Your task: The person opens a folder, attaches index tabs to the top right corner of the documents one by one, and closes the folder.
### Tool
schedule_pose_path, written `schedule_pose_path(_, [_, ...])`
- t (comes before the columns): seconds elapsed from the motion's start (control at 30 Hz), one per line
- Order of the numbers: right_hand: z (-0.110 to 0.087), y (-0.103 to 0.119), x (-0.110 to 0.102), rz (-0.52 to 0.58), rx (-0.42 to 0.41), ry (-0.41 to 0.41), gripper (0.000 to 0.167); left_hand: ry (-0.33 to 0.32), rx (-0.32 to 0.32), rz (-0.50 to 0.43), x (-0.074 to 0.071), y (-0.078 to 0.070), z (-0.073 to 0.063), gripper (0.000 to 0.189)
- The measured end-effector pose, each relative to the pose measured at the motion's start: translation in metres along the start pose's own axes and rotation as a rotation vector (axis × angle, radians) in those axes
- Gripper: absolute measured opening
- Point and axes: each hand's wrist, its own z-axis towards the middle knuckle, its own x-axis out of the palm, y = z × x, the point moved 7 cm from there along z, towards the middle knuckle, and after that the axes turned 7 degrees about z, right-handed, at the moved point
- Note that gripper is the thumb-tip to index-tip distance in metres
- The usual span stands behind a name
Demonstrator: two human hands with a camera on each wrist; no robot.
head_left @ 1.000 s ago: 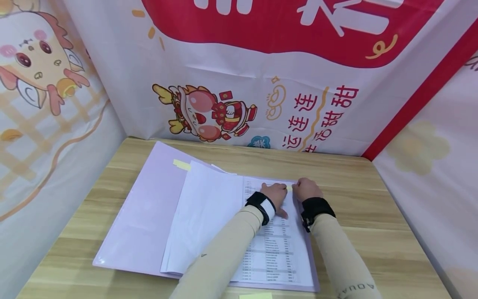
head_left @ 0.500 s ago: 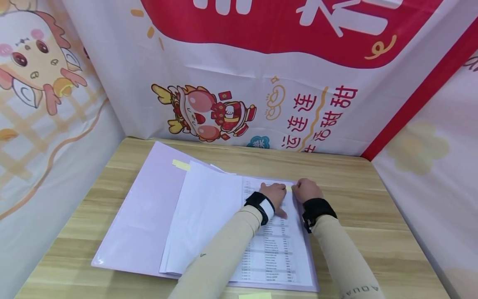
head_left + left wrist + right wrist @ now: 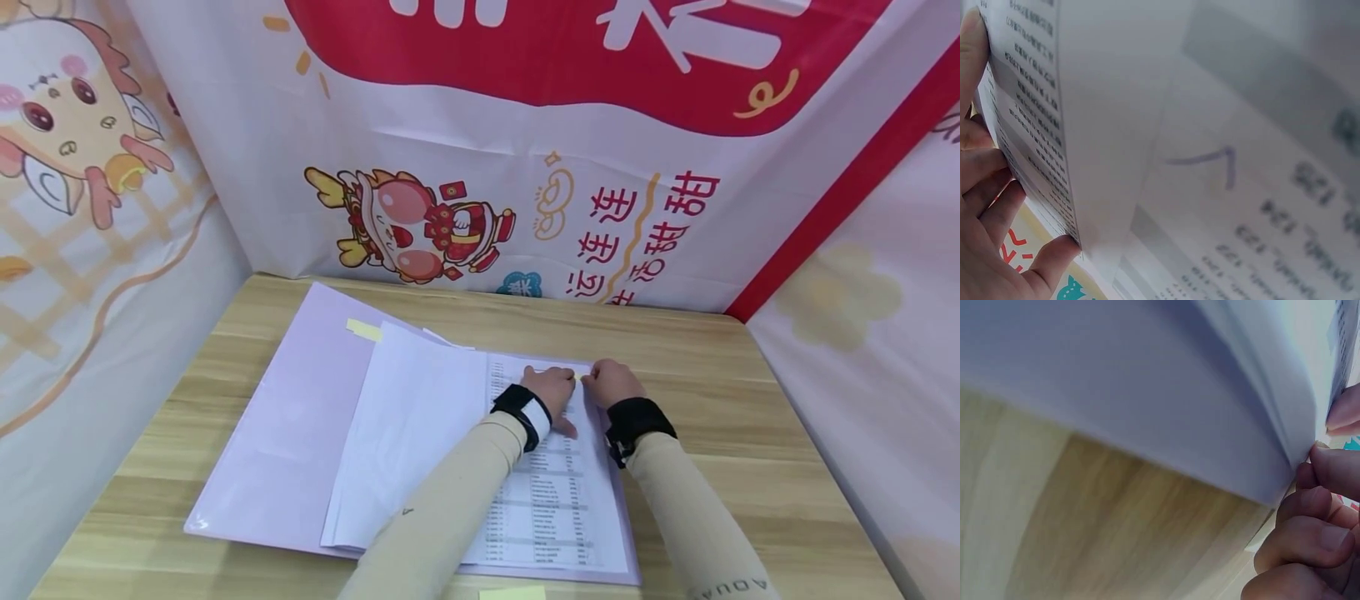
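Note:
A lilac folder lies spread on the wooden table, with white sheets inside; the printed page is on its right side. My left hand rests on the upper part of this page, its fingers near the top right corner and thumb spread. At that corner, a small yellow sticky tab shows between the hands. My right hand is curled at the corner, pinching the tab at the page edge. In the right wrist view, thumb and forefinger meet at the corner of the sheets, with the other fingers curled below.
Another yellow sticky tab sticks out from the turned white sheets. A yellow sticky note lies at the near edge of the view. Printed fabric hangs behind the table and along both sides.
My right hand has shifted slightly left at the page corner, covering more of the yellow sticky tab. My left hand and the folder have stayed in place.

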Motion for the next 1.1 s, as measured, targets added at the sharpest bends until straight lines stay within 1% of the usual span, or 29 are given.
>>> schedule_pose_path(0.2, [0.000, -0.006, -0.004, -0.014, 0.001, -0.006, 0.027, 0.036, 0.004, 0.001, 0.001, 0.000, 0.001, 0.087])
schedule_pose_path(0.37, [0.000, -0.004, -0.006, -0.005, -0.009, -0.013, 0.028, 0.046, -0.001, 0.012, 0.000, 0.002, 0.002, 0.088])
schedule_pose_path(0.57, [-0.001, -0.004, -0.005, 0.000, -0.005, -0.020, 0.029, 0.054, -0.001, 0.013, -0.007, 0.002, -0.005, 0.087])
schedule_pose_path(0.7, [-0.001, -0.006, -0.004, 0.007, 0.001, -0.018, 0.030, 0.066, 0.003, -0.004, -0.011, 0.001, -0.011, 0.085])
schedule_pose_path(0.83, [0.000, -0.008, -0.004, 0.006, -0.005, -0.025, 0.030, 0.066, 0.003, -0.020, -0.010, 0.000, -0.013, 0.083])
schedule_pose_path(0.9, [0.001, -0.009, -0.004, 0.002, -0.009, -0.032, 0.030, 0.057, 0.000, -0.014, -0.006, -0.002, -0.012, 0.082])
schedule_pose_path(1.0, [0.001, -0.011, -0.004, 0.004, -0.010, -0.036, 0.030, 0.044, -0.013, -0.014, -0.001, -0.004, -0.014, 0.076])
schedule_pose_path(1.1, [0.001, -0.012, -0.003, 0.007, -0.022, -0.037, 0.030, 0.054, -0.020, -0.014, 0.002, -0.007, -0.018, 0.068])
